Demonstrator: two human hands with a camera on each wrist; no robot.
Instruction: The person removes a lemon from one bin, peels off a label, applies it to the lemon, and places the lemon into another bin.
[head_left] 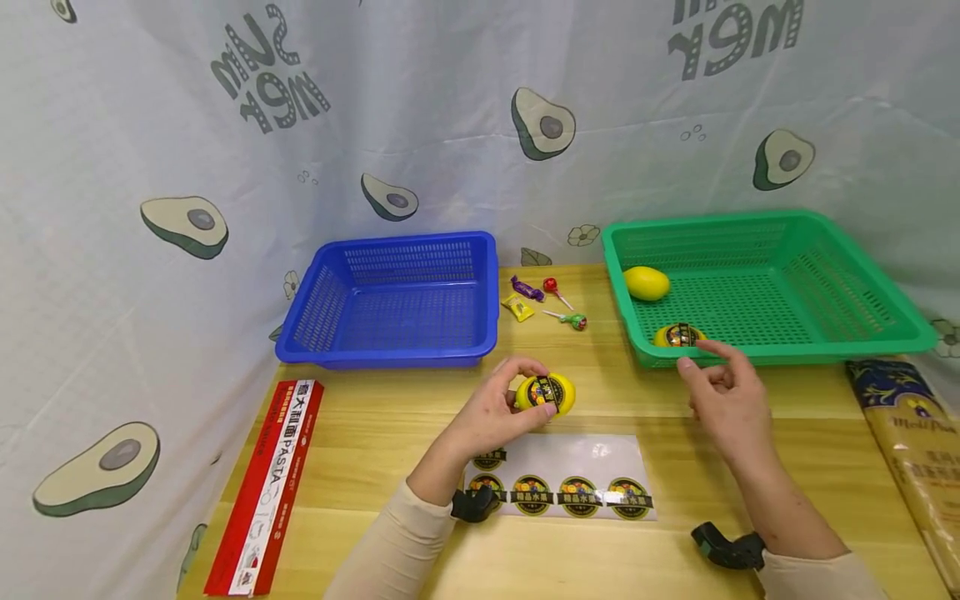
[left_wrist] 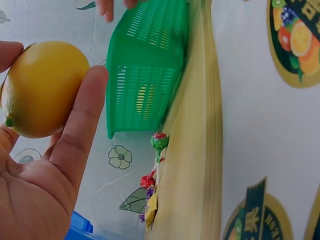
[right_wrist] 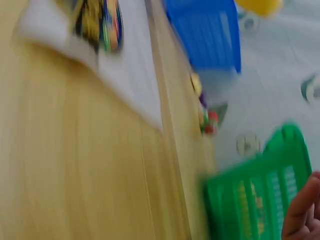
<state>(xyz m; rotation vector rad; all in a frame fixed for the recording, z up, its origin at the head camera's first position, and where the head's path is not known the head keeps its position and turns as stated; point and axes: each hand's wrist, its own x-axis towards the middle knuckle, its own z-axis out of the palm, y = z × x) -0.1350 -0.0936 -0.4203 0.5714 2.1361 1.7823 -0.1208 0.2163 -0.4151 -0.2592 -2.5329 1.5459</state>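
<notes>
the left hand (head_left: pixel 491 412) grips a stickered lemon (head_left: pixel 546 393) lying left-right above the sticker sheet (head_left: pixel 592 471), while the right hand (head_left: pixel 723 392) hovers loosely curled, holding nothing, near the green basket (head_left: pixel 862 333).

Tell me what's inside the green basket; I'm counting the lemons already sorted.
Two lemons lie in the green basket: a plain lemon near its back left corner, and a stickered lemon against the front wall, partly hidden by the rim and the right hand.

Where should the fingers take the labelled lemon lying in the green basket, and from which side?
Probably from above, across the labelled lemon's short middle. It lies against the green basket's near wall, which blocks a low approach from the front; its top is open. The right hand is just outside that wall.
</notes>
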